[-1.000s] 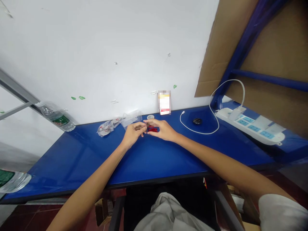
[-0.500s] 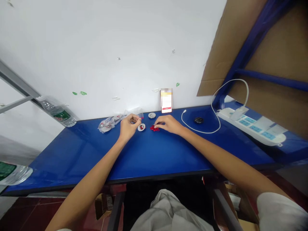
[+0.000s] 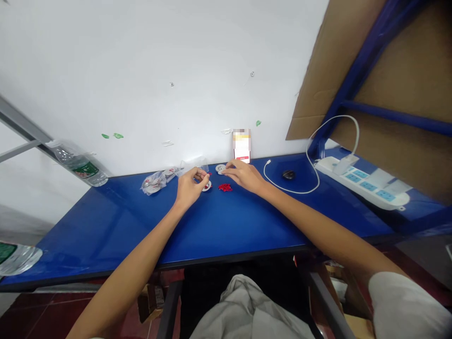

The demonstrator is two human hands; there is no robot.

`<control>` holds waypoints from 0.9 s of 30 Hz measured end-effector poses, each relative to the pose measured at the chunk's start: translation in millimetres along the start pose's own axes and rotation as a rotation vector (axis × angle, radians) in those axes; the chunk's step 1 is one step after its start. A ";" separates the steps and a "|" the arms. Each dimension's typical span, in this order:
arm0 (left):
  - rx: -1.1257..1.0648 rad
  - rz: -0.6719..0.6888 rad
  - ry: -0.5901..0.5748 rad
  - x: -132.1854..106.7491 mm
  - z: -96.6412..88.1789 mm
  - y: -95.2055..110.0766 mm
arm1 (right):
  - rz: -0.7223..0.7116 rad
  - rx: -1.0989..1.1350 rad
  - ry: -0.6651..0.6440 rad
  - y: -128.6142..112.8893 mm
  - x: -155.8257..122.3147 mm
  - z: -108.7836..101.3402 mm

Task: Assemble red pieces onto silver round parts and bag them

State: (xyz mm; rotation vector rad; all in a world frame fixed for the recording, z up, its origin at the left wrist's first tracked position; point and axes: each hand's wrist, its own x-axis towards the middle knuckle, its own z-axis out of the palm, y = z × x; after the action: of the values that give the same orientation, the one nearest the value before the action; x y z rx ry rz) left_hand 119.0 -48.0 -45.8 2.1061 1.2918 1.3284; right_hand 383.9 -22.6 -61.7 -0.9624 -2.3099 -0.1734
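My left hand (image 3: pixel 190 188) is closed in a pinch, with a small red piece (image 3: pixel 210 174) showing at its fingertips. Just under those fingers lies a round whitish disc (image 3: pixel 207 187) with red at its middle, partly covered by the hand. My right hand (image 3: pixel 245 176) has thumb and fingers drawn together at the edge of a second round, pale disc (image 3: pixel 219 168); whether it grips the disc or something tiny is too small to tell. Between the hands, nearer me, sits a little pile of thin red pieces (image 3: pixel 225 187).
Clear plastic bags (image 3: pixel 153 183) with round items lie left of my hands. A lit phone (image 3: pixel 242 146) leans against the wall. To the right are a white cable (image 3: pixel 300 192), a black round object (image 3: pixel 288 174) and a power strip (image 3: pixel 367 183). A water bottle (image 3: pixel 84 167) stands far left.
My right hand has moved from the red pile up and away to the farther disc. My left hand stays pinched and now covers more of the nearer disc. The view has shifted slightly.
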 end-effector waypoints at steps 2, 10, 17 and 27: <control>-0.010 0.001 -0.007 -1.2 1.1 1.9 | 0.005 -0.122 -0.048 4.4 11.8 3.6; -0.018 0.012 0.007 -1.8 1.4 3.4 | -0.005 -0.303 -0.360 10.0 50.1 27.6; -0.032 0.035 0.035 -0.6 2.3 -4.3 | 0.054 -0.095 -0.168 -7.1 31.4 17.6; 0.155 0.203 -0.194 -2.0 31.9 -4.6 | 0.229 0.216 0.036 1.7 1.7 -8.6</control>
State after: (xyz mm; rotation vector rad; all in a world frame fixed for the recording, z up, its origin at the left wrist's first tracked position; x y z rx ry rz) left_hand 143.2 -41.6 -66.2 2.4609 1.1593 1.0942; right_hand 388.5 -23.3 -54.0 -1.0910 -2.1138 0.1496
